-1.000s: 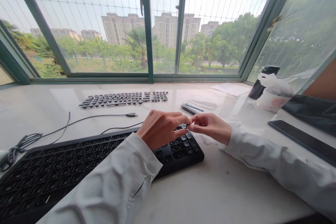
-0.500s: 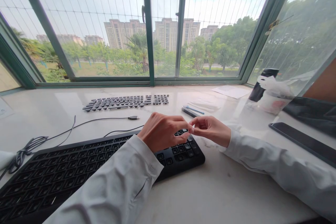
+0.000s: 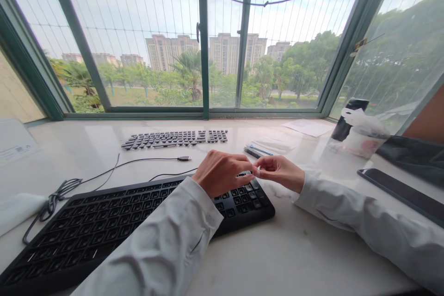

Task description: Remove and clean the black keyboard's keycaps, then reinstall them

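Observation:
My left hand (image 3: 222,173) reaches over the right end of a black keyboard (image 3: 114,222), whose keycaps are off over most of its face. Its thumb and forefinger are pinched together. My right hand (image 3: 282,173) meets it there, also in a pinch, just above the number pad. A small pale bit may show between the fingertips, but it is too small to name. At the number pad's right side a few keycaps (image 3: 255,194) are seated. My left hand hides part of the keyboard.
Loose keycaps (image 3: 176,138) lie in rows behind the keyboard. A USB cable (image 3: 65,185) coils at left. A blue, thin tool (image 3: 262,149) lies near white tissue (image 3: 277,143). At right are a phone (image 3: 398,194), a bagged cup (image 3: 364,136) and a black bottle (image 3: 350,118).
The view has tilted up and shifted slightly left, so everything appears lower and farther right. Both hands stay pinched together above the number pad with little visible movement.

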`<state>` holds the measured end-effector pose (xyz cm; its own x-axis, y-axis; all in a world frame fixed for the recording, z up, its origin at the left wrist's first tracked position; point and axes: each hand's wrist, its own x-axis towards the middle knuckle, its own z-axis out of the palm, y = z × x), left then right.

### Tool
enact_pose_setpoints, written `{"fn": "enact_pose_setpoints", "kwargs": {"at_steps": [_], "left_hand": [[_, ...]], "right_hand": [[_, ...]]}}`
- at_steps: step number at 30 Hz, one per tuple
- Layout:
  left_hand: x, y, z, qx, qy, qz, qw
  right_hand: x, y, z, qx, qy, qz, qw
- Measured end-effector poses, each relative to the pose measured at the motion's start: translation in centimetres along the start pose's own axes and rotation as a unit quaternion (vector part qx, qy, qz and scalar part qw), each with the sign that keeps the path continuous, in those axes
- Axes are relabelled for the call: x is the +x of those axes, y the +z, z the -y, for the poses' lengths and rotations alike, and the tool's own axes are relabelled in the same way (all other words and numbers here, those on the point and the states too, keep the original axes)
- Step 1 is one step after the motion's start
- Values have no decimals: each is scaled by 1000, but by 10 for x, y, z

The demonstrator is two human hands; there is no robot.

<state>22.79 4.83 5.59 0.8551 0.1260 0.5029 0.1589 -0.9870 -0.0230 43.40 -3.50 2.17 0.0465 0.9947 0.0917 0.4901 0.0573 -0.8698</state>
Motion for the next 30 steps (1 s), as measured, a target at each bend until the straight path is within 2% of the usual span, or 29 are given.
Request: {"fn": "enact_pose_setpoints", "kwargs": {"at_steps": [5,9,16,22,30], "left_hand": [[-1,-1,9,54,-37,23,998],[-1,0,13,78,-60,19,995],[0,-3,12,93,-69,21,993],[0,-4,11,93,-65,25,993],[0,-6,11,94,-61,30,993]], "right_hand": [[9,-8,-3,-53,-16,-15,998],[12,-8,1,-62,-39,25,997],[16,-7,18,-150,-84,104,980],[29,-7,27,-194,-75,172,963],[47,-9,33,-247,-92,210,942]]}}
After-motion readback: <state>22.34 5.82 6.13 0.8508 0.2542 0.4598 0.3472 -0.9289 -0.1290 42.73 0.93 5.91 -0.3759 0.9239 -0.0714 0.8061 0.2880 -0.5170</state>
